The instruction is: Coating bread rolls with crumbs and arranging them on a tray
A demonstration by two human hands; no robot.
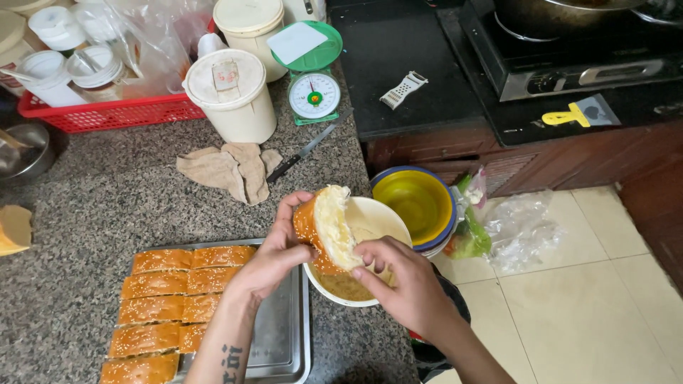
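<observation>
The person held a soft bun [324,229] up on its edge, right over a white bowl [384,217], so any bits would drop into the bowl and not onto the desk [107,206]. The left hand [274,256] was curled around the bun's brown crust. The right hand [398,281] pinched the pale inside with its fingertips. The bowl sat at the edge of the desk and had brown crumbs at the bottom. A metal tray [281,334] lay just beside it, with rows of seeded bread slices [167,306] packed close together. A yellow bowl [416,203] sat inside a blue one past the desk's edge, and it looked bare inside. A knife [302,153] lay by a crumpled cloth [231,167].
</observation>
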